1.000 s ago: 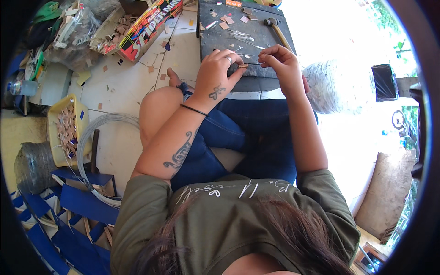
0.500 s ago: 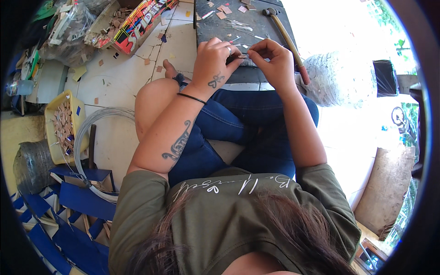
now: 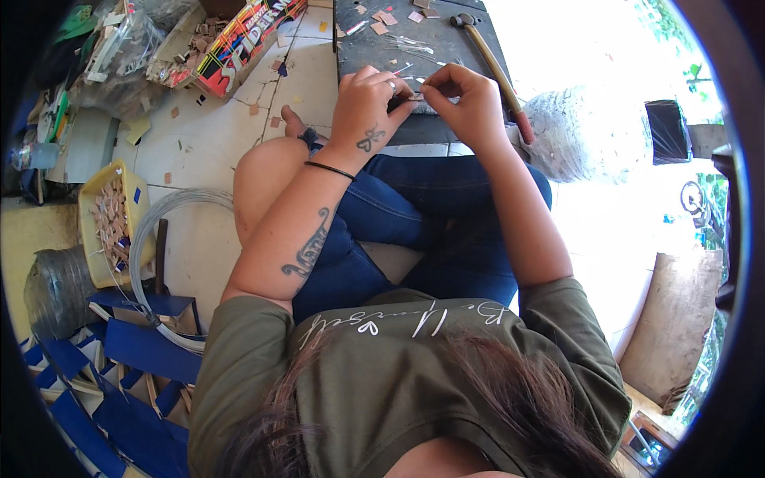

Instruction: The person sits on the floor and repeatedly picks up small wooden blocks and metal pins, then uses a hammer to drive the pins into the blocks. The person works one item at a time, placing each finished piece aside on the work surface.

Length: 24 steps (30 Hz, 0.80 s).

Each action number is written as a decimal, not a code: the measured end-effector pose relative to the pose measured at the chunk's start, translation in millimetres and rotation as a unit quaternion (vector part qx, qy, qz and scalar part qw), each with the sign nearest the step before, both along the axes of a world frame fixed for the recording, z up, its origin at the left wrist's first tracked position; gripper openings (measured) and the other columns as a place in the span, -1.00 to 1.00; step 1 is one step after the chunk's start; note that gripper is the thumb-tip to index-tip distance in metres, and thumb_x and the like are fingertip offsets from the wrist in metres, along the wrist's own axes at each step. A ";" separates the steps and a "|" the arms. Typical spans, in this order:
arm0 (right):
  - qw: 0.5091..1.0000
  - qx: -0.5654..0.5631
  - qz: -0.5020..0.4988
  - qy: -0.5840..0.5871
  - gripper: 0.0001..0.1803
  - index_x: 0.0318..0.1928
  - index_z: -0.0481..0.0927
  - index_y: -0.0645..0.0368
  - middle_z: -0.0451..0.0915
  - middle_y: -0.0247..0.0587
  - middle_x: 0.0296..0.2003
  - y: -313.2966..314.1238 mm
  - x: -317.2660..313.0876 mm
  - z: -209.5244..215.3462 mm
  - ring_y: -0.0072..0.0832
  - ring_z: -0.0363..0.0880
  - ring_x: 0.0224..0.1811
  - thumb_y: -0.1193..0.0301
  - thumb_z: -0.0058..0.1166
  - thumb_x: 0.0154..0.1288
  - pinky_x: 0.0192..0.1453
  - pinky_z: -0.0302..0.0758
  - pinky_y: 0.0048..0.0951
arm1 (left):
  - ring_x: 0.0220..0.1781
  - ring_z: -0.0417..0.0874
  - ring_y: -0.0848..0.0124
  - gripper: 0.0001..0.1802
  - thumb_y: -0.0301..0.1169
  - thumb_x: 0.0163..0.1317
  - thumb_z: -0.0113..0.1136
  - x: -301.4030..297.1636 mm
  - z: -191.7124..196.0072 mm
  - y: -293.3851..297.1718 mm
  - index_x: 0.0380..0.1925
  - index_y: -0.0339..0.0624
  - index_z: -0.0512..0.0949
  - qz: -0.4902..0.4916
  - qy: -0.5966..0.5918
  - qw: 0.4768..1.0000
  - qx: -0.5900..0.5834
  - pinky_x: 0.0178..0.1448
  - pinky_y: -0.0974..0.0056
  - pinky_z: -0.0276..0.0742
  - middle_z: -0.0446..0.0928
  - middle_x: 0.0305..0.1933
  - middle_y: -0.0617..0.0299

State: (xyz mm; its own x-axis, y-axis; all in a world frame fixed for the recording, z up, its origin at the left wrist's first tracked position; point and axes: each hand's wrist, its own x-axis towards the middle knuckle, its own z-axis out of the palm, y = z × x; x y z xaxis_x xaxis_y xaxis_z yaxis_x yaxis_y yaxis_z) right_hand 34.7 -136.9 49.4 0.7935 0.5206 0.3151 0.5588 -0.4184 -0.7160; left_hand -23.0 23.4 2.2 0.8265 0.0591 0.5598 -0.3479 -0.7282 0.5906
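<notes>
My left hand is closed in a pinch at the near edge of a dark work block. A small flat brownish piece shows at its fingertips, partly hidden. Close beside it, my right hand pinches thumb against forefinger; what lies between them is too small to make out. Beyond the hands, several thin pale wires lie on the block among small brown squares. A hammer with a wooden handle rests along the block's right side, its reddish grip end toward me.
Left of my legs are a wire coil, a yellow tub of small brown pieces and blue boxes. An open carton stands at far left. A plastic-wrapped bundle sits at right.
The view has shifted slightly. My right hand has moved a little left, closer to the left hand; both still pinch at the block's near edge.
</notes>
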 end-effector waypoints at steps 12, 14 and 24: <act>0.999 0.020 -0.027 0.021 -0.85 -0.36 0.64 0.29 0.68 -0.18 -0.46 -1.0 -1.5 -1.6 -0.52 0.68 -0.40 0.44 0.25 0.11 -0.23 0.57 -0.50 | -0.15 0.55 0.27 -0.85 -0.37 -0.09 0.43 1.1 1.5 2.6 -0.53 -0.10 0.64 -0.008 0.019 1.000 -0.012 -0.02 0.17 0.37 0.63 -0.34 0.34; 0.999 0.016 -0.029 0.027 -0.85 -0.36 0.64 0.29 0.68 -0.18 -0.46 -2.0 -1.7 -1.0 -0.51 0.68 -0.39 0.45 0.24 0.12 -0.23 0.57 -0.50 | -0.15 0.55 0.28 -0.86 -0.36 -0.08 0.43 1.2 1.3 2.6 -0.53 -0.10 0.64 -0.009 0.016 1.000 -0.011 -0.02 0.18 0.37 0.63 -0.35 0.34; 0.999 0.029 -0.020 0.023 -0.86 -0.36 0.64 0.31 0.67 -0.17 -0.46 -2.1 -1.5 -4.0 -0.51 0.68 -0.38 0.46 0.24 0.12 -0.22 0.57 -0.50 | -0.19 0.53 0.30 -0.87 -0.36 -0.06 0.41 1.1 0.8 2.6 -0.52 -0.09 0.63 -0.009 0.005 1.000 -0.008 -0.04 0.18 0.35 0.61 -0.38 0.38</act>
State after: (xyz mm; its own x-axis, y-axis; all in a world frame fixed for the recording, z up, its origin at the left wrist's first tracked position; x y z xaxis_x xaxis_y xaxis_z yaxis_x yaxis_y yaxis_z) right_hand 33.2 -139.0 45.4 0.8279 0.4703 0.3056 0.5079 -0.3974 -0.7643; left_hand -21.9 26.0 2.9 0.8335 0.0542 0.5499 -0.3539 -0.7120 0.6065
